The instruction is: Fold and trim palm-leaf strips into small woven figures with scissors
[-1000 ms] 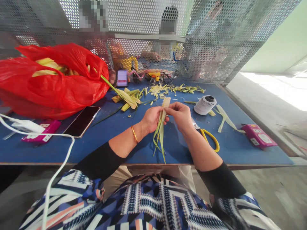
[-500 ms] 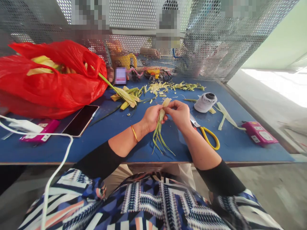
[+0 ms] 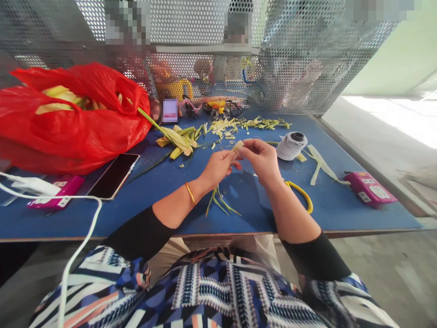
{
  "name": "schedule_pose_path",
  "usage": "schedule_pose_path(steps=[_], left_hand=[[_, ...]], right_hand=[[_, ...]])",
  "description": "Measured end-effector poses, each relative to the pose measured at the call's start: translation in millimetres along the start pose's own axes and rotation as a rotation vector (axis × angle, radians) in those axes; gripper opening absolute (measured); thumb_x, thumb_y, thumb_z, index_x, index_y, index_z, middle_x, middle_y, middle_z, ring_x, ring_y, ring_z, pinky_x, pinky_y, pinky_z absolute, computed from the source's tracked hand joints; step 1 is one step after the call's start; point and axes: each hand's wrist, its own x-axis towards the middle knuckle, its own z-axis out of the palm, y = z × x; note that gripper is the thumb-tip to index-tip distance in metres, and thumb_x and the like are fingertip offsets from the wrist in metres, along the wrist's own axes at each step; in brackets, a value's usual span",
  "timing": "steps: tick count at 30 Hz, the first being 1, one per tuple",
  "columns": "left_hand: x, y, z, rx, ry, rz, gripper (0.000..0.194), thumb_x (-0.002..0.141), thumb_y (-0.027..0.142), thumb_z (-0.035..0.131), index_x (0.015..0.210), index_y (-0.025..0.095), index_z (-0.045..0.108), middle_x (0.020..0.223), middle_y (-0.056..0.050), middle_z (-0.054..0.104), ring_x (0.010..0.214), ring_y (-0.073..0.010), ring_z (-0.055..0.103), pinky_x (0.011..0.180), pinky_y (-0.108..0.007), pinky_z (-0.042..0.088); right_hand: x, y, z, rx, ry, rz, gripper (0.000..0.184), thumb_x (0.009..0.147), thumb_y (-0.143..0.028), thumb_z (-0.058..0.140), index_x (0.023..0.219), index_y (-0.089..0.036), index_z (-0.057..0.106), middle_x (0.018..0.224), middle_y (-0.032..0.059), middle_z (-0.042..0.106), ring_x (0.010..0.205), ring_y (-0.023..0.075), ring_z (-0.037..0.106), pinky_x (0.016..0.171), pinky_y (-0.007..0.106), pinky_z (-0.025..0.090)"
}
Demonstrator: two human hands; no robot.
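Observation:
My left hand and my right hand meet above the blue table, both pinched on the top of a pale green leaf strip bundle. The cut end of the bundle pokes up between my fingertips. Its split strands hang below my left hand and fan out on the table. A gold bangle sits on my left wrist. Yellow-handled scissors lie just under my right forearm. A white thread spool stands right of my right hand.
A red plastic bag of leaves fills the back left. A phone and a pink box with a white cable lie left. Leaf scraps litter the back. Another pink box sits right. A perforated metal screen closes the back; people are behind it.
Both hands drew slightly up and back with the bundle. The hanging strands shortened in view and spread flatter on the table under my left hand.

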Motion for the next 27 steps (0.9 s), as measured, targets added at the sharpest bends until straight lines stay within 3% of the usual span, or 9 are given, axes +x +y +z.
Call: schedule_pose_path(steps=[4,8,12,14,16,18,20,23,27], left_hand=[[-1,-3,-0.6,0.036,-0.068,0.003,0.031,0.097,0.021,0.054,0.072,0.012,0.07,0.053,-0.001,0.061,0.037,-0.0031,0.033,0.04,-0.017,0.023],[-2,-4,-1.5,0.054,-0.084,0.055,0.041,0.096,0.026,0.055,0.057,0.014,0.062,0.048,0.001,0.053,0.038,-0.0034,0.029,0.041,-0.018,0.022],[-1,-4,-3.4,0.094,-0.085,0.075,0.04,0.094,0.03,0.056,0.057,0.014,0.061,0.048,0.002,0.052,0.04,-0.0043,0.029,0.043,-0.019,0.021],[0,-3,-4.8,0.096,-0.065,0.054,0.035,0.093,0.032,0.058,0.064,0.013,0.065,0.048,0.002,0.053,0.04,-0.0047,0.029,0.043,-0.02,0.021],[2,-1,-6.6,0.086,-0.036,0.021,0.031,0.093,0.031,0.058,0.071,0.013,0.069,0.047,0.003,0.052,0.04,-0.0049,0.03,0.044,-0.02,0.02],[4,2,-8.6,0.075,-0.002,-0.018,0.028,0.094,0.027,0.056,0.075,0.013,0.071,0.046,0.004,0.05,0.039,-0.0045,0.029,0.044,-0.02,0.019],[6,4,-10.9,0.065,0.027,-0.05,0.027,0.094,0.024,0.055,0.074,0.013,0.07,0.046,0.004,0.049,0.038,-0.0038,0.027,0.043,-0.021,0.017],[8,5,-14.1,0.061,0.041,-0.068,0.028,0.095,0.022,0.054,0.074,0.013,0.07,0.046,0.004,0.049,0.036,-0.0031,0.025,0.042,-0.022,0.014],[9,5,-17.8,0.063,0.035,-0.071,0.027,0.095,0.021,0.054,0.074,0.012,0.07,0.047,0.004,0.049,0.035,-0.0023,0.024,0.041,-0.022,0.013]], right_hand=[[-2,-1,0,-0.044,0.039,0.005,0.016,0.068,-0.035,0.069,0.062,-0.021,0.064,0.056,-0.0032,0.062,0.055,0.0129,0.056,0.059,0.028,0.045],[-1,4,3,-0.03,0.062,0.014,0.019,0.069,-0.037,0.068,0.061,-0.02,0.064,0.057,-0.0014,0.064,0.057,0.0145,0.058,0.061,0.029,0.047],[-2,-2,-1,-0.09,-0.018,0.058,0.019,0.074,-0.038,0.064,0.069,-0.02,0.064,0.064,0.0012,0.067,0.065,0.017,0.063,0.068,0.031,0.05],[-10,-11,-15,-0.271,-0.046,0.027,0.02,0.077,-0.037,0.064,0.086,-0.019,0.066,0.081,0.0043,0.073,0.078,0.0197,0.068,0.075,0.032,0.051],[-23,-19,-39,-0.654,-0.01,-0.03,0.03,0.08,-0.031,0.063,0.107,-0.018,0.065,0.098,0.0077,0.074,0.091,0.0232,0.069,0.079,0.034,0.05],[-41,-23,-67,-1.135,-0.096,0.015,0.028,0.085,-0.026,0.056,0.11,-0.017,0.065,0.101,0.011,0.072,0.091,0.0277,0.069,0.074,0.036,0.048],[-56,-23,-90,-1.433,-0.253,0.144,0.025,0.087,-0.026,0.055,0.106,-0.014,0.067,0.1,0.0148,0.071,0.087,0.0299,0.07,0.068,0.035,0.046],[-69,-17,-106,-1.538,-0.391,0.227,0.035,0.088,-0.026,0.053,0.118,-0.012,0.065,0.105,0.0174,0.07,0.091,0.03,0.071,0.069,0.033,0.045],[-64,-9,-107,-1.519,-0.372,0.269,0.049,0.082,-0.021,0.056,0.13,-0.011,0.061,0.104,0.018,0.072,0.09,0.0316,0.071,0.068,0.032,0.045]])
